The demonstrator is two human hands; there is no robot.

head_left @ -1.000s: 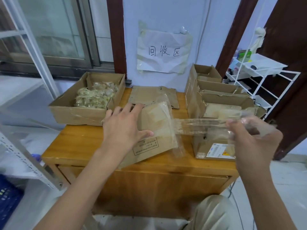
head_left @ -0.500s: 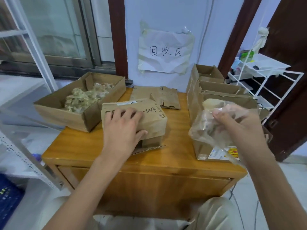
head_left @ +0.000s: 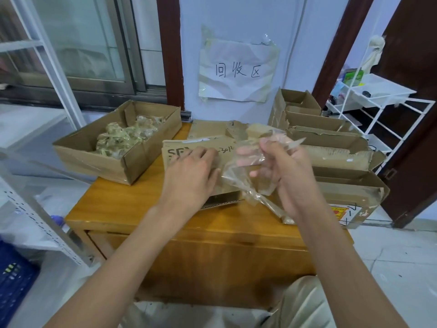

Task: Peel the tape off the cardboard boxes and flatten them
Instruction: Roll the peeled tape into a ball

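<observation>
A small brown cardboard box [head_left: 175,150] with black lettering sits in the middle of the wooden table [head_left: 132,204]. My left hand [head_left: 189,176] lies on top of it with its fingers spread flat, and its thumb touches the tape. A crumpled wad of clear peeled tape [head_left: 246,178] hangs just right of the box, gripped by the curled fingers of my right hand [head_left: 281,171]. A strip of the tape trails down toward the table's front edge.
An open box [head_left: 94,159] holding several wads of used tape stands at the back left. Opened cardboard boxes [head_left: 331,147] are stacked at the right. Flattened cardboard [head_left: 208,129] lies at the back by the wall. A white wire rack [head_left: 383,114] stands far right.
The tape strip came away from the box, and my right hand gathered it into a wad and brought it left, close to my left hand. The box dropped flat onto the table.
</observation>
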